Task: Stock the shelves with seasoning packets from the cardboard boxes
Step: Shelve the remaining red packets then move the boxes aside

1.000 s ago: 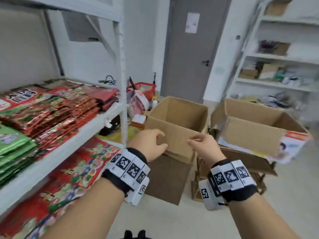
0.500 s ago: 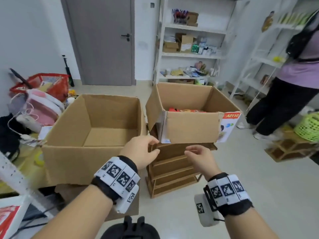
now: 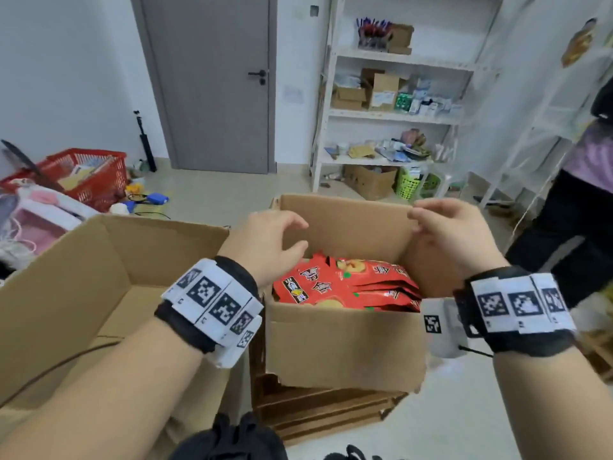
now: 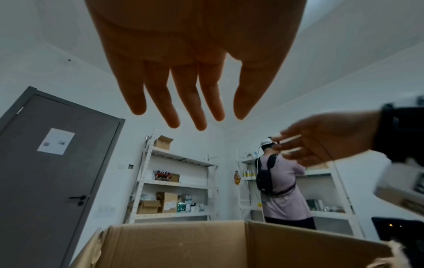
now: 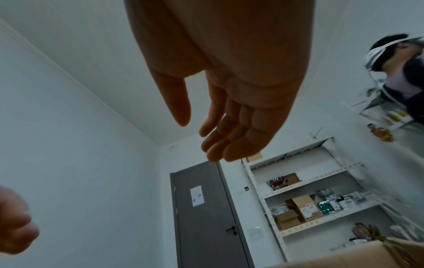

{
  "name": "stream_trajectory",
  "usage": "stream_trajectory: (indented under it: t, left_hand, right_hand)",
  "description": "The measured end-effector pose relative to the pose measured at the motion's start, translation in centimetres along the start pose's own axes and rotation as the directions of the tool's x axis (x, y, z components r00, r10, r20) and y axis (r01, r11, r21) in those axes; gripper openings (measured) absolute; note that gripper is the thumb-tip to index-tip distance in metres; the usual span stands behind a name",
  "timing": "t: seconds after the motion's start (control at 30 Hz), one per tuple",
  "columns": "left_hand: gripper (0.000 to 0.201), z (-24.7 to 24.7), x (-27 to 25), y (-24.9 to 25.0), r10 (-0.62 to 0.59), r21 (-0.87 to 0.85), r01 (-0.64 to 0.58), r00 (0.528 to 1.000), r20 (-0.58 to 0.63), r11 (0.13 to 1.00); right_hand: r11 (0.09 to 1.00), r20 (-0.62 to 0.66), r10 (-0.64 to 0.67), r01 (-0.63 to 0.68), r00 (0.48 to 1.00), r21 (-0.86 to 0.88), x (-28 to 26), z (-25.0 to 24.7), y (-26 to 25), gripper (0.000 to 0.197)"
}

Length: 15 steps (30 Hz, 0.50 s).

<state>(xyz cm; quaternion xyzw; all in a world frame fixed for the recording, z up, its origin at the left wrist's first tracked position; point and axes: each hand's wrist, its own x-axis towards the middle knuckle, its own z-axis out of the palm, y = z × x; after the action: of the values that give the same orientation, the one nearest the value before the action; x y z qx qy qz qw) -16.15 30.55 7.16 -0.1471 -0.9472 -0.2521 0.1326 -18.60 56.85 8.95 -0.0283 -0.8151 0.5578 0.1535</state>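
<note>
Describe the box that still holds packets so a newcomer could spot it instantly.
Start at the grey door and come down the floor to the two open cardboard boxes side by side in front of the person. Take the right-hand box, under the open left hand and right hand. It alone shows red seasoning packets; the left-hand box shows only bare cardboard.

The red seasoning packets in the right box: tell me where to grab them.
Come straight down through the open top of the box. The red seasoning packets lie flat and stacked, so slide fingers under the stack's left edge, nearest the left hand, and pinch.
</note>
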Motion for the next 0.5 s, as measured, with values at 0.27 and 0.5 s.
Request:
stream_trajectory:
  t: [0.27, 0.5]
  left_hand:
    - [0.029, 2.2, 6.2, 0.5, -0.071, 0.175, 0.069, 0.997, 0.003, 0.982]
    - [0.029, 7.0, 14.0, 0.6, 0.0, 0.133, -0.006, 0.999, 0.042, 0.991]
  right_hand:
    - [0.858, 0.456, 0.229, 0.043, 0.86, -0.512, 12.1, 9.6, 9.1, 0.014]
    - [0.572, 0.538, 0.65, 0.12, 0.537, -0.811, 9.2, 14.9, 19.5, 0.036]
